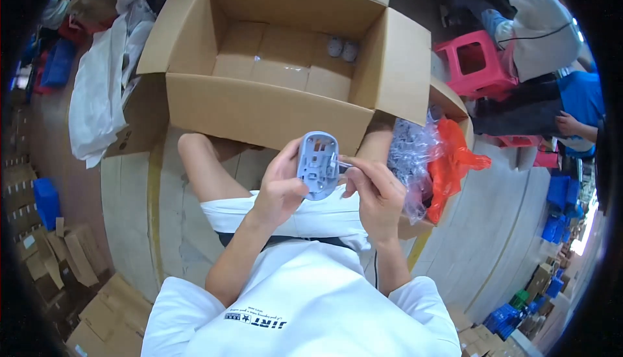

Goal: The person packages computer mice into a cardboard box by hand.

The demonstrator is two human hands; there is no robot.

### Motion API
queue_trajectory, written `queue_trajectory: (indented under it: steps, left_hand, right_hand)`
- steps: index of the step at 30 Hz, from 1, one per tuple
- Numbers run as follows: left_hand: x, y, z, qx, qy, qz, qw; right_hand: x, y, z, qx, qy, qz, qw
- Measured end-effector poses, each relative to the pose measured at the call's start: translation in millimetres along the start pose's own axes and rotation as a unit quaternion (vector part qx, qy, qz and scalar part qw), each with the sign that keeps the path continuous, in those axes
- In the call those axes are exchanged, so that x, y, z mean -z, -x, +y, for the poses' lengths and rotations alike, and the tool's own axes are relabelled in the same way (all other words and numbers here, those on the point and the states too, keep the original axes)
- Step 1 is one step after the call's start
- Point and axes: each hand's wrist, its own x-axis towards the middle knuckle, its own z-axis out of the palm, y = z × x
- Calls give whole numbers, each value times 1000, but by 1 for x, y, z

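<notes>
Our white shirt lies below our left hand, fingers curled round a grey case; our right hand, fingertips nearly closed, pinches a thin piece.

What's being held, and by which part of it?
The left grip holds a grey oval plastic housing by its left edge. The right grip is at the opposite edge; its hold there is unclear.

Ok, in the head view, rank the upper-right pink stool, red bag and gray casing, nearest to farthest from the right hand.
1. Gray casing: just left of the right hand.
2. Red bag: to its right.
3. Pink stool: beyond, upper right.
</notes>
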Motion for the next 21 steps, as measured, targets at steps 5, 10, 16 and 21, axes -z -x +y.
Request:
queue_trajectory:
  steps: [5, 10, 16, 21]
  left_hand:
    - [1, 8, 0, -8, -12, -30, 999]
    - [2, 14, -2, -29, -53, -51, 997]
    - [-2, 16, -2, -31, -77, -11, 996]
    - [4, 16, -3, -23, -80, -2, 997]
  right_hand:
    - [-13, 7, 7, 206, 184, 6, 961]
    - [-24, 9, 6, 270, 251, 10, 929]
    - [-25, 12, -4, 297, 326, -90, 893]
    - [-20, 10, 0, 277, 309, -125, 901]
